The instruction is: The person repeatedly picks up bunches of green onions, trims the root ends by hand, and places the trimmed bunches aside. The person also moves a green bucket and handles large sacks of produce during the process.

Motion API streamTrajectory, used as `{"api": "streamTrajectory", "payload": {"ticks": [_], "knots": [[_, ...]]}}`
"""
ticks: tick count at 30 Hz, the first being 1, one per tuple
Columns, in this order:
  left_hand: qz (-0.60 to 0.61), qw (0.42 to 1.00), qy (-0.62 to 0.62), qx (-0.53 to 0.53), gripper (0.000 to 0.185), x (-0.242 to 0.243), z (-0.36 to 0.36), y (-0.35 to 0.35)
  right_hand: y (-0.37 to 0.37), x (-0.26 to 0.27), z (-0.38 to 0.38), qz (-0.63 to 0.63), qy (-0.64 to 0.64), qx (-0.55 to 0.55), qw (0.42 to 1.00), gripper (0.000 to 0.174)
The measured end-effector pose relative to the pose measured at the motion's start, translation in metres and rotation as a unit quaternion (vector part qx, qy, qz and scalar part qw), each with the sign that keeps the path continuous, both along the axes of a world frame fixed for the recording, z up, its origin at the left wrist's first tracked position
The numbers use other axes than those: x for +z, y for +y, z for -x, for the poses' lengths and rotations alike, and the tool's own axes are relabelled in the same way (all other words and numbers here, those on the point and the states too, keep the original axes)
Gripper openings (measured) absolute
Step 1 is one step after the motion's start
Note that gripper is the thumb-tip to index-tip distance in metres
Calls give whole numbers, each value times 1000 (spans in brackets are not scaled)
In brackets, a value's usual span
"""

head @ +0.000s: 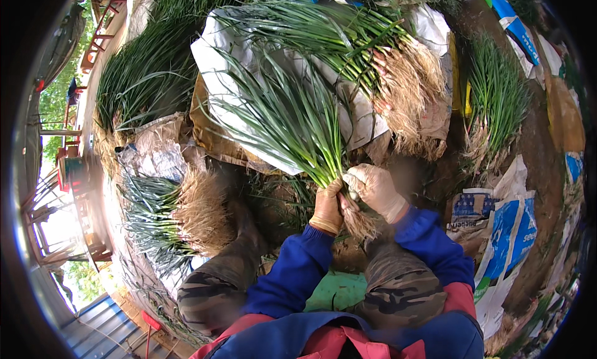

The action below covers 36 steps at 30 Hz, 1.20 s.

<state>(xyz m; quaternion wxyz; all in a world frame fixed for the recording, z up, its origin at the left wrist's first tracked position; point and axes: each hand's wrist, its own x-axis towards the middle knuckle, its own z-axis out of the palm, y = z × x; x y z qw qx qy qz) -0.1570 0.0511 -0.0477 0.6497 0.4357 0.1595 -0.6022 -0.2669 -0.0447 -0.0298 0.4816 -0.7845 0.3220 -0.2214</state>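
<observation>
A bunch of green onions (322, 149) with long green leaves and pale hanging roots is before me. My left hand (328, 205), in a thin cream glove, is closed around its stems just above the roots. At the bunch's right side, my gloved right hand (373, 188) has its fingers bent against the stems; a small whitish piece shows by the fingertips, and whether they grip it is unclear. Beyond my hands, a larger pile of green onions (373, 79) lies on white and brown sacks (219, 88), its roots towards the right.
Onions with bushy roots (205, 214) lie at the left on sacking. A dark green heap (144, 79) is at the upper left, another bundle (496, 88) at the right. A blue and white printed sack (510, 237) lies right of my arm. Between my knees is something green (338, 289).
</observation>
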Motion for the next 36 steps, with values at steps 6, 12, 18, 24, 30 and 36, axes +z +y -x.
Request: {"api": "streamTrajectory", "payload": {"ticks": [6, 12, 18, 24, 30, 36], "knots": [[253, 950, 183, 2, 23, 23, -19, 4, -21, -74, 52, 303, 239, -10, 922, 28], [442, 896, 40, 21, 20, 92, -60, 0, -75, -12, 40, 112, 241, 106, 958, 30], [318, 947, -30, -16, 25, 71, -61, -1, -221, 30, -20, 295, 228, -107, 922, 35], [151, 988, -28, 17, 43, -4, -52, 14, -211, -16, -71, 34, 229, 12, 973, 23], [137, 989, -50, 24, 43, 3, -52, 6, -141, -17, -19, 190, 293, 12, 937, 20], [124, 991, 11, 45, 26, -6, -47, 16, -154, 46, 10, -23, -54, -100, 993, 26]]}}
